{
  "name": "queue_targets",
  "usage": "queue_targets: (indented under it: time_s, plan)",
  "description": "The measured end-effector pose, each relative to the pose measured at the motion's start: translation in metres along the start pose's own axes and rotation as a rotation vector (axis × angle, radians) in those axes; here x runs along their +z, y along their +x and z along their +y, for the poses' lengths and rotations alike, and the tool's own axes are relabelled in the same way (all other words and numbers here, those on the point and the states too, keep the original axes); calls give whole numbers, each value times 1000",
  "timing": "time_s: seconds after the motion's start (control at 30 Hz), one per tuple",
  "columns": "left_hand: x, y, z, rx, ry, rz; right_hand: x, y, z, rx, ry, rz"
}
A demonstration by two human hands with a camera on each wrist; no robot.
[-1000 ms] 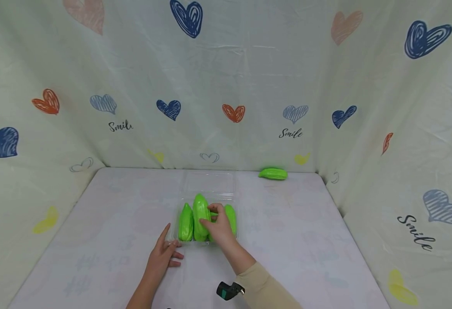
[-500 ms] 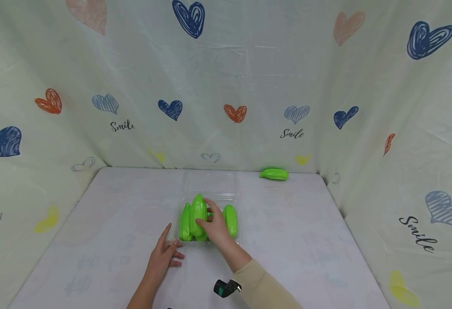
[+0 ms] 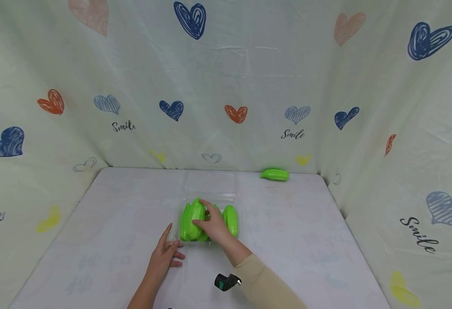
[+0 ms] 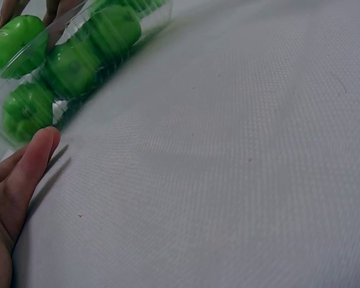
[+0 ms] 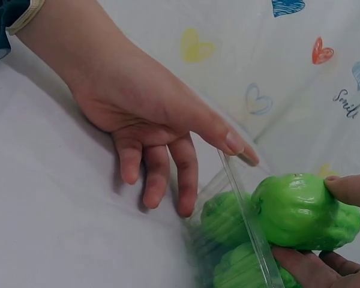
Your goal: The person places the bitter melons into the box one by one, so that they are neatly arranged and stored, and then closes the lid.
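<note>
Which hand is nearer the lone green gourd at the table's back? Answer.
Right. The right hand, gripping another gourd over the plastic container, is in front and left of the lone gourd. The left hand, at the container's near-left corner, is farther left and nearer the front.

Only word I can make out is "Smile", black script printed on the curtain. Head view's got 1 beyond the fingers to the right, 1 beyond them to the left (last letter's murky), 1 well to their right, and 1 cut off far to their left.
</note>
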State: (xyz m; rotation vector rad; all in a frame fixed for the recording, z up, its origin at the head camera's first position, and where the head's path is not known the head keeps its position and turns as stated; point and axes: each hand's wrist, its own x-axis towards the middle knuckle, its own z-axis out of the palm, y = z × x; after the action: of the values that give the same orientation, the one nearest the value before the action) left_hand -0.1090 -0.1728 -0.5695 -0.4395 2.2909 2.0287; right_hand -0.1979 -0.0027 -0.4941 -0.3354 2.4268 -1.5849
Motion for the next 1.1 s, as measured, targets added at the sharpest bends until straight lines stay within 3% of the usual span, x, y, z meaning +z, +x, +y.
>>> queue_targets:
  time_s: [0.63,1.1]
  plan:
    - [0,-1,1,-2,-4,0,2,9,4,66,88,-72]
    - [0,1,-2,5,-1,-1,-4,11,6,28,-56,-76]
